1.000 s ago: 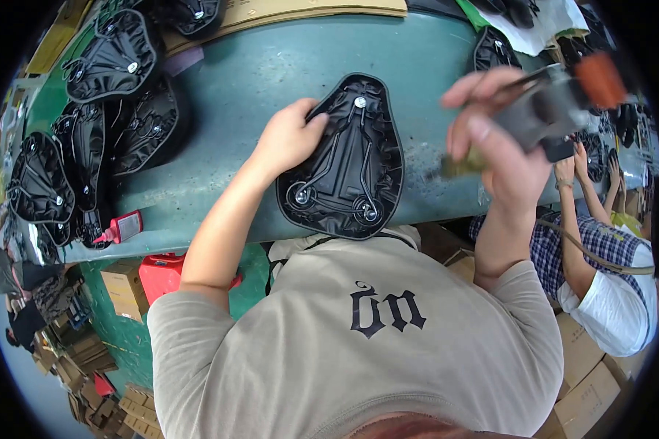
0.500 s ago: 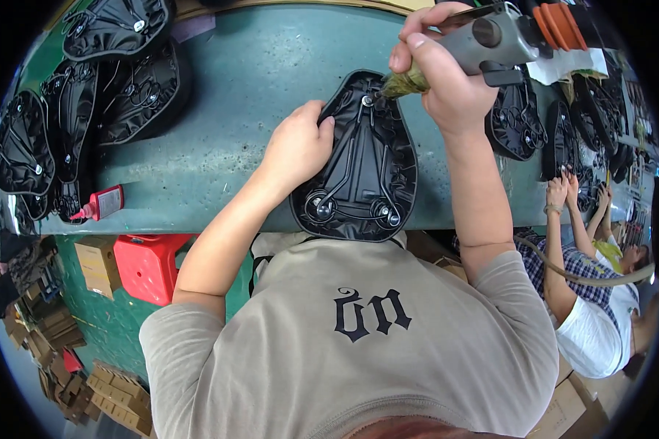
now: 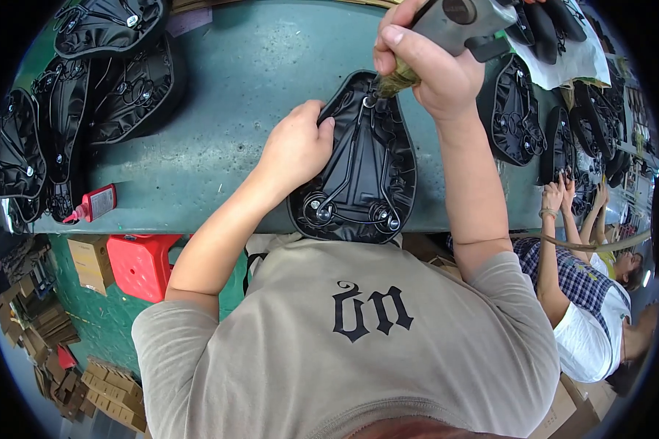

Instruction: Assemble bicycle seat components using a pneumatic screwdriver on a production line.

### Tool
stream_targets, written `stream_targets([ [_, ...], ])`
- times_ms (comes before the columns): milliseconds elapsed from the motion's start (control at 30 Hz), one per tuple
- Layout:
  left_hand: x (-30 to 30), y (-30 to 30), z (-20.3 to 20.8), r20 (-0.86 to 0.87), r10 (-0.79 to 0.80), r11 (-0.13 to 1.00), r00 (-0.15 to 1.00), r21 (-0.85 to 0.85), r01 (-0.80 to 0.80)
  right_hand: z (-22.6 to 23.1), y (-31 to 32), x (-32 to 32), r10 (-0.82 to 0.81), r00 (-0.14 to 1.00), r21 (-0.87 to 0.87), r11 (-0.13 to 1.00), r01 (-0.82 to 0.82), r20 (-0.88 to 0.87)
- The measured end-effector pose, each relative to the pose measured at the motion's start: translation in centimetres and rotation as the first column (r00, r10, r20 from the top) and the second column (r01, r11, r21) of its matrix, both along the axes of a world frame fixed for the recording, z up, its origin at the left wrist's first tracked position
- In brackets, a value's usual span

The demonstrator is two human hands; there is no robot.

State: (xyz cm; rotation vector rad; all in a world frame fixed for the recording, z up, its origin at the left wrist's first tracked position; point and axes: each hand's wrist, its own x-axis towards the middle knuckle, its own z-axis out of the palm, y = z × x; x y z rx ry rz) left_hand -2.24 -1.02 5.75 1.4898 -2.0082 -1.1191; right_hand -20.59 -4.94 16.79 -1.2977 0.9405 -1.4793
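Observation:
A black bicycle saddle (image 3: 357,175) lies upside down at the table's near edge, its narrow nose pointing away from me. Its metal rails and two coil springs face up. My left hand (image 3: 300,143) grips the saddle's left edge, fingers curled over the rim and partly hidden. In my right hand (image 3: 439,73) is a grey power driver (image 3: 458,25) with an air-tool look, fingers wrapped round its body. Tape or cloth covers the driver's front end, and its tip meets the saddle near the bolt (image 3: 369,102) at the nose.
More black saddles (image 3: 139,95) are piled on the table's left, others (image 3: 516,110) on the right. A red bottle (image 3: 95,203) lies near the left front edge. Below stand a red stool (image 3: 139,267) and cardboard boxes (image 3: 113,395). Co-workers (image 3: 586,307) sit at the right.
My right hand and the driver have shifted slightly left and up, with the tip nearer the nose bolt. The left hand stays on the saddle. The whole view has shifted slightly.

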Motion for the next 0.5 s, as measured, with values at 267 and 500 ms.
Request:
stream_targets([
  [267,-0.4,-0.9,1.1,0.1,-0.088,0.994,0.991,0.076,0.08,-4.3,-3.1,-2.9,0.433,0.897,-0.501,0.797,-0.338,0.084],
  [500,3.1,0.1,-0.1,0.062,0.176,0.984,0.982,-0.019,-0.175,4.2,3.8,-0.6,-0.152,0.987,-0.153,0.975,0.159,0.056],
])
